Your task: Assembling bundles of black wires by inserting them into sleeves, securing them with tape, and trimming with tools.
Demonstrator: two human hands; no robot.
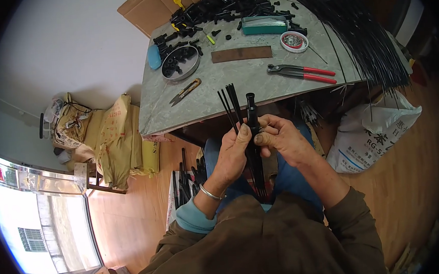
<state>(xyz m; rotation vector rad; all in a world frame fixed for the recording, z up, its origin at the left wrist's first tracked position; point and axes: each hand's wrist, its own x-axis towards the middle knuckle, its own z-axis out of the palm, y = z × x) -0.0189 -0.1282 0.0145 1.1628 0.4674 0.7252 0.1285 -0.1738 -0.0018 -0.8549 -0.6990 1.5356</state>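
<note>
Both hands grip together: my left hand (232, 154) clamps thin black plastic rods (230, 103), my right hand (280, 139) pinches the black tubular plastic fitting (251, 115) between them; I judge loosened fingers could let rods slip lapward.

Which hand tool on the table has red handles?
The pliers near the table's front right edge. The small snips lying left of them have yellowish handles instead.

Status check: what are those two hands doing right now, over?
Left hand gripping thin black rods. Right hand pinching black plastic tube. Nothing blocking them.
</note>
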